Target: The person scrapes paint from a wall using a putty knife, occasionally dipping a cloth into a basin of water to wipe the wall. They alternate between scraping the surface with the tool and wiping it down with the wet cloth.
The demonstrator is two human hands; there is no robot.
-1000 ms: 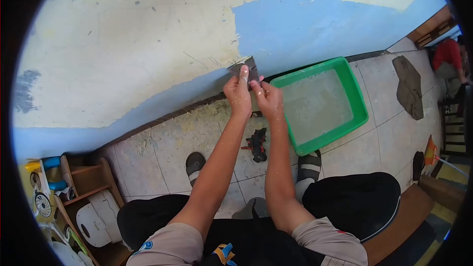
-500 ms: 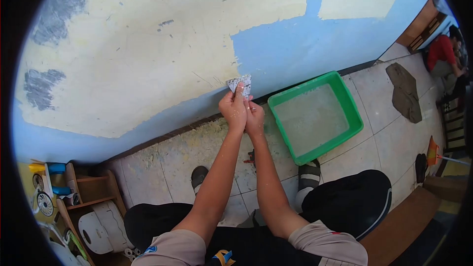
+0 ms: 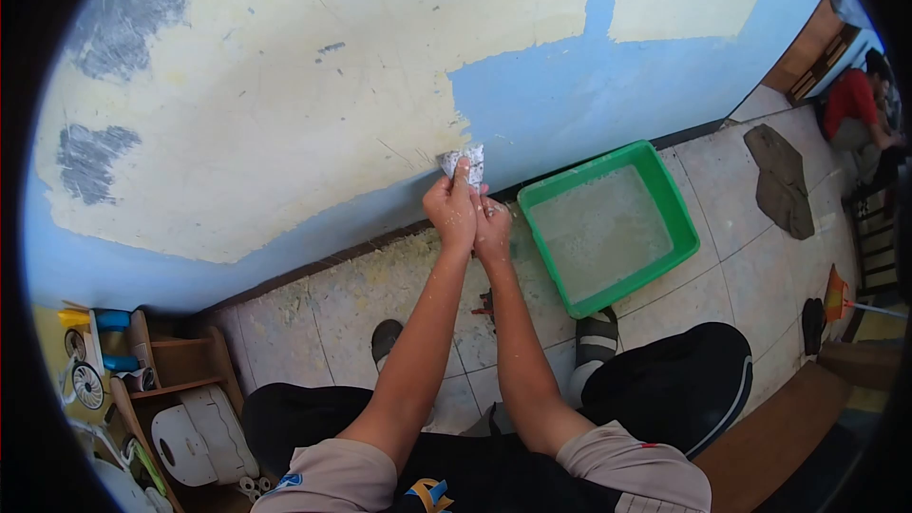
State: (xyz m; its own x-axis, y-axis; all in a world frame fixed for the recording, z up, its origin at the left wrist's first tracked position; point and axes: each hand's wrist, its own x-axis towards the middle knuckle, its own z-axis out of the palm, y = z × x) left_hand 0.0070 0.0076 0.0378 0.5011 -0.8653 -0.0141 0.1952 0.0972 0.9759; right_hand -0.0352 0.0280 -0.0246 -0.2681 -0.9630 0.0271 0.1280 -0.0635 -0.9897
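Two hands closer together than before; flat blade paler

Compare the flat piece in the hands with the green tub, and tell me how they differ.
Colour: the flat piece is whitish with dark specks; the tub is green.
Size and shape: the flat piece is small and thin; the tub is far larger, with raised sides.
Placement: the flat piece is held in the hands; the tub sits on the floor, containing cloudy liquid.
Shared: both are close to the wall.
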